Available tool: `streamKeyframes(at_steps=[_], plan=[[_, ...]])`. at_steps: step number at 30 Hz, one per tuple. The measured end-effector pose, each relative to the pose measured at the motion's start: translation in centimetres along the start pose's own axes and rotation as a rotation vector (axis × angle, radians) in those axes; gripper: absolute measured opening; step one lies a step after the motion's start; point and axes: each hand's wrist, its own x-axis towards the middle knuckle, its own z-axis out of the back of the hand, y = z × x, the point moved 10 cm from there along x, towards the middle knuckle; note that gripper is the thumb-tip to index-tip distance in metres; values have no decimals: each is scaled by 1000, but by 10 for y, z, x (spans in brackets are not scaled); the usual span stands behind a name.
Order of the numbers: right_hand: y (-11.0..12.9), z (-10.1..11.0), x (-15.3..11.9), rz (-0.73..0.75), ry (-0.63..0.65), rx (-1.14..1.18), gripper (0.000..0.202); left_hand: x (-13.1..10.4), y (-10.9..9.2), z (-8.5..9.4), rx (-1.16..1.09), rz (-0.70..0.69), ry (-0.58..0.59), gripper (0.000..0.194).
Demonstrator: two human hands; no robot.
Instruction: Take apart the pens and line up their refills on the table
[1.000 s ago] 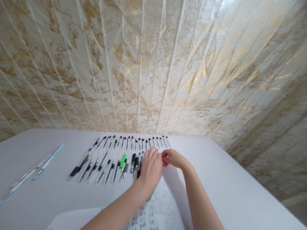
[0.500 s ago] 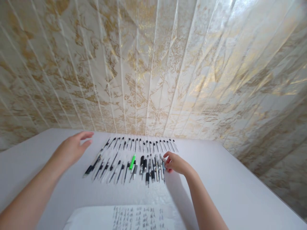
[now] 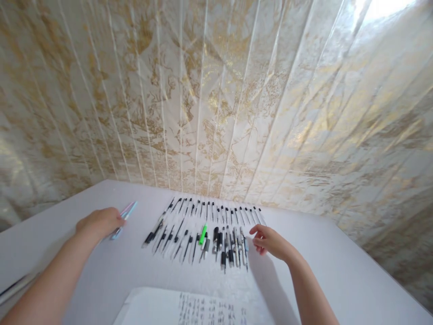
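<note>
A gold-patterned cloth (image 3: 216,90) hangs behind the pale surface (image 3: 338,266), where a handwritten paper sheet (image 3: 152,307) lies in front. The right hand (image 3: 267,241), fingers loosely curled and apart, is just beside the right end of the nearer of two pen rows (image 3: 216,234). The left hand (image 3: 108,221) bends over pink and light-blue pens (image 3: 132,210); whether it pinches them cannot be told. A bright green pen (image 3: 203,234) lies in the nearer row.
</note>
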Motion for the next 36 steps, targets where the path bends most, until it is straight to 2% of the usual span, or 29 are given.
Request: streamKeyframes(at_steps=[3, 5, 7, 9, 11, 12, 13, 15, 17, 19, 21, 24, 27, 31, 34, 36], plan=[[12, 6, -6, 19, -23, 10, 18, -8, -3, -3, 111, 136, 25, 17], [25, 8, -11, 48, -48, 29, 15, -10, -18, 1, 121, 131, 20, 19], [43, 7, -17, 85, -76, 52, 14, -13, -42, 4, 80, 65, 18, 20], [67, 0, -23, 143, -96, 90, 14, -21, -79, -4, 2, -37, 49, 23], [97, -14, -32, 246, -95, 186, 17, -42, -125, -26, -127, -157, 147, 27], [112, -23, -36, 298, -79, 272, 20, -58, -152, -43, -212, -234, 237, 30], [125, -32, -41, 341, -51, 364, 25, -80, -182, -61, -416, -320, 374, 30], [146, -51, -48, 421, 26, 550, 32, -123, -228, -92, -646, -405, 610, 32], [153, -59, -51, 436, 16, 688, 35, -146, -249, -101, -758, -414, 592, 35], [154, -61, -52, 442, -7, 774, 36, -154, -254, -103, -799, -389, 553, 39], [156, -57, -55, 460, -26, 823, 36, -154, -252, -101, -807, -381, 564, 41], [153, -40, -59, 457, -122, 860, 35, -150, -250, -91, -739, -415, 571, 39], [148, -24, -63, 436, -217, 897, 35, -142, -244, -75, -571, -414, 401, 37], [149, -19, -66, 444, -224, 885, 34, -140, -243, -55, -384, -442, 135, 17], [151, -22, -66, 460, -226, 850, 34, -145, -246, -49, -331, -501, 50, 18], [151, -22, -66, 473, -233, 829, 33, -149, -250, -48, -325, -555, 47, 21]])
